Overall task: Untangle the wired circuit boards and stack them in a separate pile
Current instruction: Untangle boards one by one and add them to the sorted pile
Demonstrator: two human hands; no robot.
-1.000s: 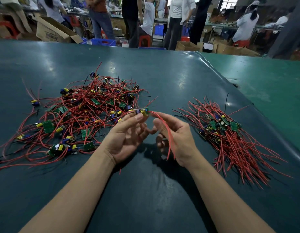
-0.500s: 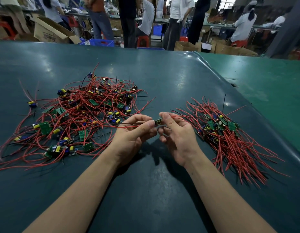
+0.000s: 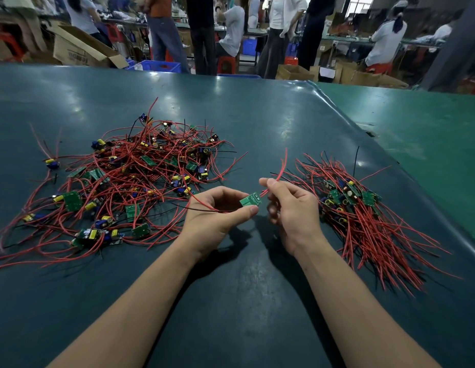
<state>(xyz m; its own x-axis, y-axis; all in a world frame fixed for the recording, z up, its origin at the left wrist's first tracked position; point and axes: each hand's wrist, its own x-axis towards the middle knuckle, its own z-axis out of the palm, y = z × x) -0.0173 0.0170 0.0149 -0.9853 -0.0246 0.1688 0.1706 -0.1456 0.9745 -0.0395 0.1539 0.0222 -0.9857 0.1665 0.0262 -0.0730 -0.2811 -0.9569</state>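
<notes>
A tangled heap of small green circuit boards with red wires (image 3: 130,181) lies on the left of the dark table. A sorted pile of boards (image 3: 361,208), wires fanned toward me, lies on the right. Between them my left hand (image 3: 217,216) pinches one green circuit board (image 3: 251,200) by its edge, with that board's red and black wires running under its fingers. My right hand (image 3: 292,205) pinches the board's other red wires (image 3: 280,168), which curve upward from its fingertips.
The dark green table cover (image 3: 231,301) ends at a raised edge (image 3: 390,160) on the right, with a lighter green surface beyond. Cardboard boxes (image 3: 82,49), blue crates and several standing people are behind the far edge.
The board has turned so its green face shows. My hands have drawn slightly apart, and my right hand has lifted the red wires up.
</notes>
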